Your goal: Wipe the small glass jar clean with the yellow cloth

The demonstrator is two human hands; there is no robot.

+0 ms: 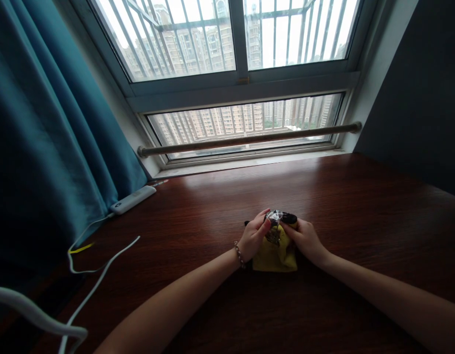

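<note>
A yellow cloth pouch [277, 255] lies on the dark wooden table [360, 206] in front of me. At its top sits a small crinkly clear plastic packet [275, 217] with a dark object inside. My left hand [254, 237], with a bead bracelet on the wrist, pinches the packet from the left. From the right side my right hand [305, 238] grips the same packet and rests against the pouch. What the dark object is I cannot tell.
A white power strip [133, 199] lies at the table's far left, with white cables [98, 275] trailing toward the near left corner. A teal curtain [46, 128] hangs at the left. A window with a metal rail [249, 139] runs along the far edge.
</note>
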